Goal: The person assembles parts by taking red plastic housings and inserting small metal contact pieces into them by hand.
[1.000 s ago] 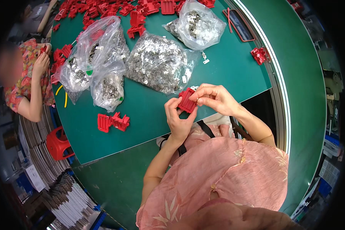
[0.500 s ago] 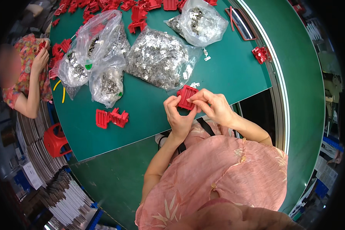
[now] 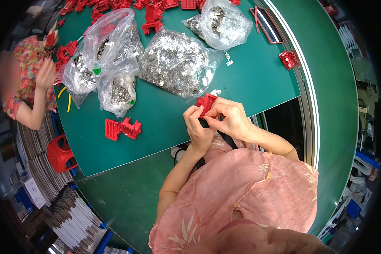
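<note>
Near the front edge of the green table, a red slotted plastic housing (image 3: 208, 102) sits tilted between my two hands. My left hand (image 3: 196, 127) grips its left side and lower edge with thumb and fingers. My right hand (image 3: 230, 119) is closed in a pinch at the housing's lower right; whatever small part its fingertips may hold is hidden. Just beyond the housing lie a few small white-and-metal pieces (image 3: 215, 92). An opened red plastic housing (image 3: 123, 129) rests on the table to the left of my hands.
Clear bags of small metal parts (image 3: 175, 63) stand across the middle. Red housings (image 3: 152, 19) are heaped at the far side. A phone (image 3: 268, 26) and another red housing (image 3: 287, 60) lie by the right rail. A co-worker (image 3: 31, 80) sits at left, near a red stool (image 3: 61, 154).
My right hand has shifted slightly lower on the housing, and the housing has turned in my hands. The co-worker's hands have moved apart, one raising a red piece.
</note>
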The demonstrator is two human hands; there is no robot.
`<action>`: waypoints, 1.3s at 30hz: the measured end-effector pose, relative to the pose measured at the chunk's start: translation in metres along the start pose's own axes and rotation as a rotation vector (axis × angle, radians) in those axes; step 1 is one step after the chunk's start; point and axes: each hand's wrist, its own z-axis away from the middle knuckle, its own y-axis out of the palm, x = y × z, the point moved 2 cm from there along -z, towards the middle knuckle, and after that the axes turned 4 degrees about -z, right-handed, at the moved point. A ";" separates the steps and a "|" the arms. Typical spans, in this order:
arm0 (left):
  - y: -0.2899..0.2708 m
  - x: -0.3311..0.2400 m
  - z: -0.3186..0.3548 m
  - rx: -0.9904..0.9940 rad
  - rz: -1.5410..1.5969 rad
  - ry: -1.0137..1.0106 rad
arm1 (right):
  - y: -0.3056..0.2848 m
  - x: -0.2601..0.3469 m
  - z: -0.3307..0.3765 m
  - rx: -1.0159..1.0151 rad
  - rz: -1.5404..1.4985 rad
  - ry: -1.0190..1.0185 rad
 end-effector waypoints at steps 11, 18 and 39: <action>-0.002 0.003 0.000 0.012 -0.016 -0.008 | -0.007 0.009 0.001 0.256 0.568 -0.460; 0.000 -0.001 -0.001 0.046 -0.003 -0.023 | -0.028 -0.033 -0.077 0.043 0.418 -0.333; 0.001 0.001 0.001 0.101 0.072 -0.064 | -0.013 -0.061 -0.095 0.134 0.243 -0.475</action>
